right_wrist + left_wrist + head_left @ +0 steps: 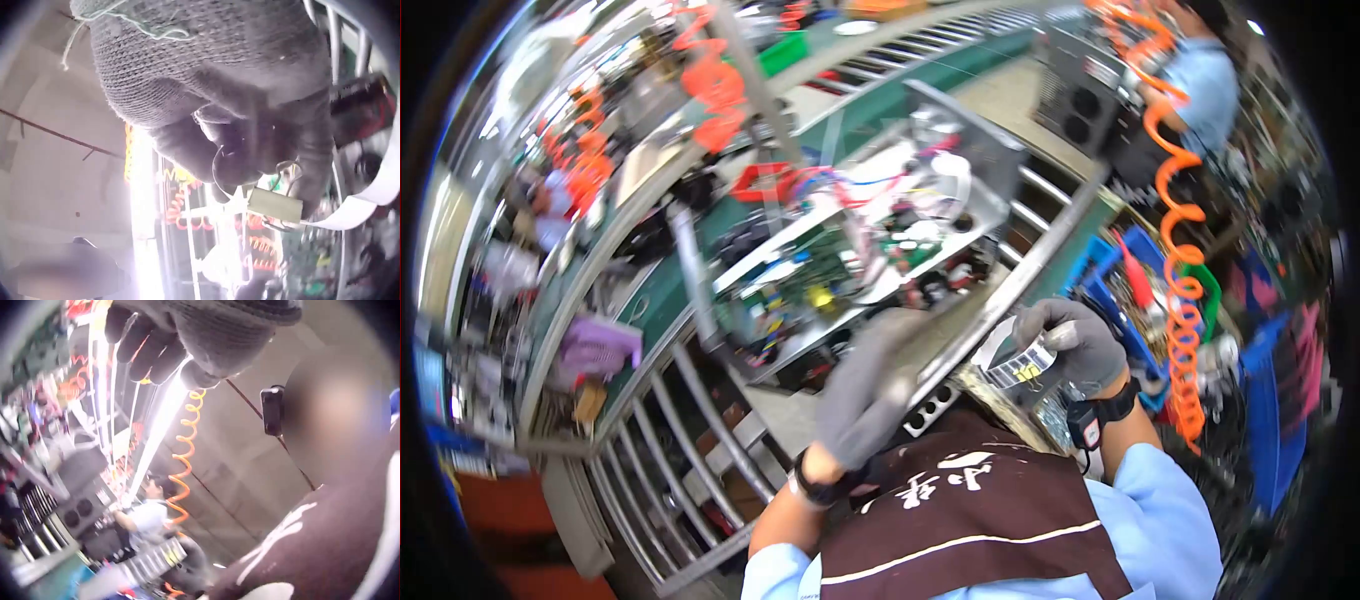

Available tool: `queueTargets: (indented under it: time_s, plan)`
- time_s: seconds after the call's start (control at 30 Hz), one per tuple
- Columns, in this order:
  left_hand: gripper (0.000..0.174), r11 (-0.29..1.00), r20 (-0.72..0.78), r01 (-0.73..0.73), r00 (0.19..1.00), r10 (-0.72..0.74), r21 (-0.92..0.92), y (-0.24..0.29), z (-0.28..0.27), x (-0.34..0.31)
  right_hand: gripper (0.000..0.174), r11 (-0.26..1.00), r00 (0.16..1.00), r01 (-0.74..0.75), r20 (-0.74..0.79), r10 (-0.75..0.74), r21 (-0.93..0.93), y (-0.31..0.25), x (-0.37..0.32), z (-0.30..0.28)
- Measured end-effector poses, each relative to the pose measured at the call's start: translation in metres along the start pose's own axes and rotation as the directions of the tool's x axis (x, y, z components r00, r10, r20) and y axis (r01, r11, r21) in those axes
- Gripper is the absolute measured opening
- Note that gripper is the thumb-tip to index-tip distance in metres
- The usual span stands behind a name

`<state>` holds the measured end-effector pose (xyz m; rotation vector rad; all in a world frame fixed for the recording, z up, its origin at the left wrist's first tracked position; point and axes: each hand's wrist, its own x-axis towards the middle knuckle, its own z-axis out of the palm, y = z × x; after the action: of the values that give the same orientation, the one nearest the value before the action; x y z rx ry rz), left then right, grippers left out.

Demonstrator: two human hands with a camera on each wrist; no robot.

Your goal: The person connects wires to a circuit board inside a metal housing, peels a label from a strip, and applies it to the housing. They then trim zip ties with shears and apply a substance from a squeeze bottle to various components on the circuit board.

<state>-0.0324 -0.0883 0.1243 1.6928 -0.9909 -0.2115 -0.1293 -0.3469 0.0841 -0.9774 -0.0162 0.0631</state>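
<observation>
Just beside the table's (1022, 282) near edge, pinching a white strip (1022, 366) in the right hand's (1080, 345) grip, fingers curled, forearm angled forward. Close to the open metal case (990, 160), holding the left hand (868, 388) outstretched, grip loosely spread, fingers slightly bent, blurred from above.

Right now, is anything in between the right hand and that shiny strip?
Only the grey glove. The right hand wears it and pinches the shiny strip; nothing else visible stands between them.
</observation>
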Motion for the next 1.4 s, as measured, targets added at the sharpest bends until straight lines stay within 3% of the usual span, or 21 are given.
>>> queueTargets:
  time_s: [0.03,0.07,0.13,0.2,0.27,0.3,0.43,0.6,0.63,0.73,0.9,1.07,1.13,1.2,1.4]
  plan:
    - [0.047,0.982,0.065,0.09,0.995,-0.08,-0.169,-0.006,-0.002,-0.006,0.025,0.995,0.998,-0.001,-0.061,-0.005,-0.096,0.005,0.016,0.027]
    - [0.048,0.927,0.146,0.177,0.98,-0.135,-0.33,-0.011,-0.007,-0.013,0.028,0.997,0.998,-0.038,0.05,0.034,0.074,0.013,0.027,0.039]
    - [0.053,0.853,0.184,0.212,0.973,-0.14,-0.477,-0.022,-0.022,-0.036,0.031,0.982,0.99,-0.103,0.107,0.087,0.156,0.029,0.048,0.072]
    - [0.048,0.796,0.216,0.336,0.941,-0.26,-0.504,-0.014,-0.051,-0.061,0.031,0.975,0.981,-0.126,0.169,0.095,0.182,0.052,0.068,0.097]
    - [0.038,0.742,0.193,0.436,0.898,-0.396,-0.51,-0.022,-0.077,-0.094,0.028,0.979,0.987,-0.128,0.113,0.111,0.16,0.075,0.084,0.135]
    - [0.03,0.713,0.168,0.434,0.894,-0.414,-0.55,-0.021,-0.093,-0.109,0.028,0.963,0.981,-0.169,0.126,0.145,0.209,0.088,0.089,0.152]
    - [0.027,0.766,0.03,0.438,0.875,-0.483,-0.471,-0.027,-0.155,-0.17,0.035,0.919,0.969,-0.165,0.233,0.083,0.359,0.148,0.111,0.224]
    - [0.026,0.771,-0.134,0.394,0.845,-0.518,-0.5,-0.031,-0.219,-0.232,0.043,0.861,0.951,-0.254,0.275,0.14,0.44,0.215,0.13,0.3]
    - [0.026,0.787,-0.182,0.343,0.852,-0.491,-0.513,-0.036,-0.229,-0.242,0.047,0.889,0.95,-0.262,0.264,0.169,0.376,0.222,0.127,0.316]
    - [0.027,0.784,-0.217,0.291,0.856,-0.469,-0.549,-0.039,-0.257,-0.264,0.056,0.86,0.864,-0.4,0.443,0.239,0.317,0.253,0.135,0.338]
    - [0.026,0.797,-0.29,0.264,0.832,-0.474,-0.543,-0.049,-0.288,-0.289,0.056,0.814,0.793,-0.535,0.467,0.392,0.225,0.259,0.151,0.384]
    - [0.031,0.774,-0.297,0.23,0.829,-0.473,-0.589,-0.056,-0.309,-0.297,0.064,0.849,0.818,-0.496,0.426,0.387,0.182,0.273,0.177,0.4]
    - [0.032,0.761,-0.323,0.193,0.821,-0.471,-0.619,-0.052,-0.316,-0.295,0.066,0.881,0.839,-0.433,0.441,0.317,0.19,0.282,0.192,0.394]
    - [0.033,0.744,-0.359,0.146,0.805,-0.473,-0.652,-0.052,-0.321,-0.293,0.068,0.864,0.824,-0.464,0.453,0.339,0.197,0.279,0.202,0.401]
    - [0.031,0.807,-0.521,0.149,0.694,-0.497,-0.572,-0.078,-0.324,-0.292,0.053,0.817,0.837,-0.517,0.35,0.42,0.255,0.291,0.221,0.409]
